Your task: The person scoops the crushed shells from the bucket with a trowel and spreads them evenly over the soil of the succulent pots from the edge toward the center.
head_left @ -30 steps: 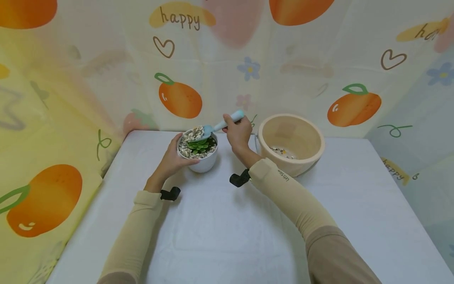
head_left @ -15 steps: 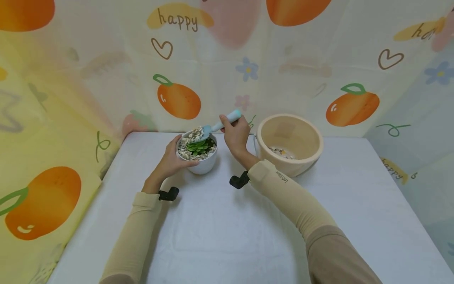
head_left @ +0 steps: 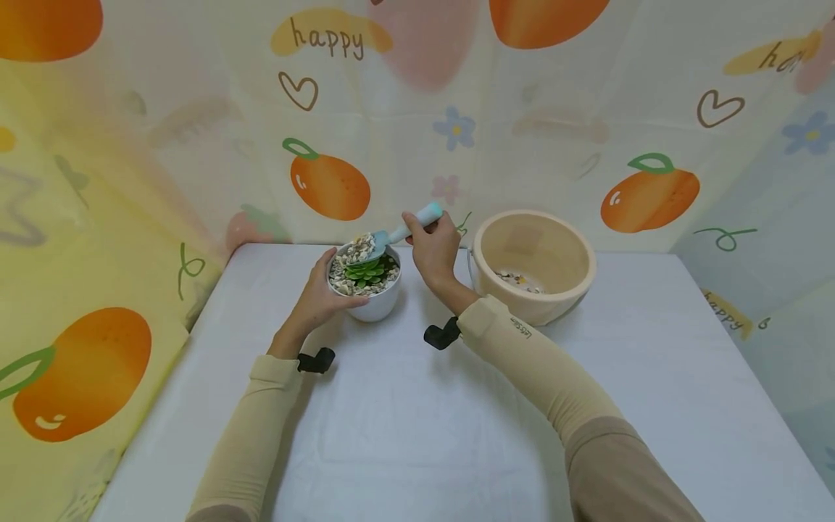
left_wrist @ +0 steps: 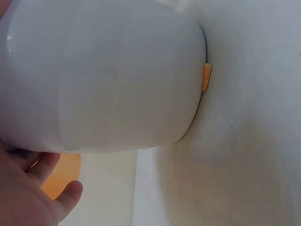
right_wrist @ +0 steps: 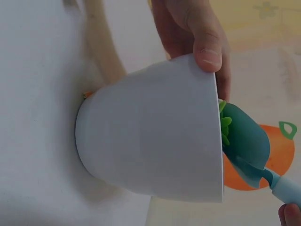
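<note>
A white flowerpot [head_left: 377, 309] stands on the table, holding a green succulent [head_left: 365, 274] ringed by pale pebbles [head_left: 341, 279]. My left hand [head_left: 314, 297] grips the pot's left side, thumb at the near rim; in the right wrist view its thumb lies over the rim. My right hand [head_left: 435, 250] holds a small light-blue trowel [right_wrist: 247, 143] by its handle, above and right of the pot. The trowel's blade tilts down over the succulent at the rim, beside the heaped pebbles. Part of the succulent is hidden behind the blade in the right wrist view.
A large beige pot [head_left: 535, 308] stands to the right, near my right forearm, with some pebbles [head_left: 518, 280] at its bottom. A small orange piece [left_wrist: 206, 77] shows at the white pot's base. Behind the white-covered table [head_left: 417, 435] hangs a printed cloth [head_left: 404, 145].
My right hand and the trowel's handle have shifted slightly left. My left hand keeps its grip on the white flowerpot.
</note>
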The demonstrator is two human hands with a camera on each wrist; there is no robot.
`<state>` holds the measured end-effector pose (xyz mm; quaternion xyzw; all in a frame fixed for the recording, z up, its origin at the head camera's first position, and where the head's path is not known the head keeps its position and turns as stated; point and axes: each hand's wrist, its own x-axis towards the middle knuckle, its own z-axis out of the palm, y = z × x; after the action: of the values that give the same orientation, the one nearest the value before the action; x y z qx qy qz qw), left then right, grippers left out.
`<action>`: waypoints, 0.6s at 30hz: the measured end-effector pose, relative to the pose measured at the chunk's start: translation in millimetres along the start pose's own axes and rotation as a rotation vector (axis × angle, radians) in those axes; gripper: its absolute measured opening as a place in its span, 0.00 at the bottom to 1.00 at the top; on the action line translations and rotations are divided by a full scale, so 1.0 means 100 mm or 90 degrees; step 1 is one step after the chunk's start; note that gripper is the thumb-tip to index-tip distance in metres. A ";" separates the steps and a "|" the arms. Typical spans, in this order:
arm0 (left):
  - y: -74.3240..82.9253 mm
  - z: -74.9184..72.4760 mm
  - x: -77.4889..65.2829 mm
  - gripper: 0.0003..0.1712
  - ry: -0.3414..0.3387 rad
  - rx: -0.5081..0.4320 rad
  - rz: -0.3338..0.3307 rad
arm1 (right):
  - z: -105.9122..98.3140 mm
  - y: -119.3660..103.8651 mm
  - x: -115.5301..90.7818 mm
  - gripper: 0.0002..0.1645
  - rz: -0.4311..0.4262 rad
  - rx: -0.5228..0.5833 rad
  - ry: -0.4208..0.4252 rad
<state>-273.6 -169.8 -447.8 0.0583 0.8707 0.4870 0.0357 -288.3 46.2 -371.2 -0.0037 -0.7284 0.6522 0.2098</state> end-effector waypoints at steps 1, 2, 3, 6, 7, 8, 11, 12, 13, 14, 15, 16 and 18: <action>0.00 0.01 -0.01 0.71 0.003 0.003 -0.004 | 0.00 0.00 0.00 0.17 0.001 0.001 -0.001; 0.01 0.01 -0.01 0.71 0.006 0.006 -0.007 | -0.01 0.00 0.00 0.17 0.001 0.002 -0.002; 0.01 0.02 -0.02 0.71 0.008 0.008 -0.010 | -0.01 0.00 0.00 0.17 0.002 0.003 -0.003; 0.02 0.01 -0.03 0.72 0.008 0.020 -0.012 | -0.02 0.00 0.00 0.17 0.000 0.004 -0.002; 0.02 0.01 -0.03 0.72 0.006 0.023 -0.010 | -0.02 0.00 0.00 0.17 -0.002 0.003 -0.002; 0.02 -0.01 -0.03 0.72 0.003 0.026 -0.007 | -0.03 0.00 0.00 0.17 -0.003 0.004 -0.003; 0.04 -0.05 -0.03 0.71 -0.013 0.036 0.002 | -0.03 0.00 0.00 0.17 -0.003 0.000 -0.003; 0.04 -0.07 -0.02 0.71 -0.021 0.036 0.007 | -0.03 0.01 -0.01 0.17 -0.002 -0.001 -0.001; 0.04 -0.08 -0.02 0.70 -0.029 0.035 0.010 | -0.03 0.01 -0.01 0.17 -0.003 -0.001 0.001; 0.05 -0.09 -0.01 0.70 -0.037 0.034 0.014 | -0.02 0.02 -0.01 0.17 -0.005 0.000 0.002; 0.05 -0.09 0.00 0.70 -0.043 0.029 0.018 | -0.02 0.03 -0.01 0.17 -0.008 0.001 0.000; 0.04 -0.10 0.00 0.70 -0.048 0.023 0.021 | -0.02 0.04 -0.02 0.17 -0.011 0.002 -0.002; 0.04 -0.09 0.01 0.70 -0.049 0.009 0.025 | -0.01 0.05 -0.03 0.17 -0.017 0.010 -0.010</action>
<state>-275.6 -175.8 -439.8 0.0941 0.8709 0.4787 0.0590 -286.4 47.2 -376.6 0.0131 -0.7249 0.6550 0.2131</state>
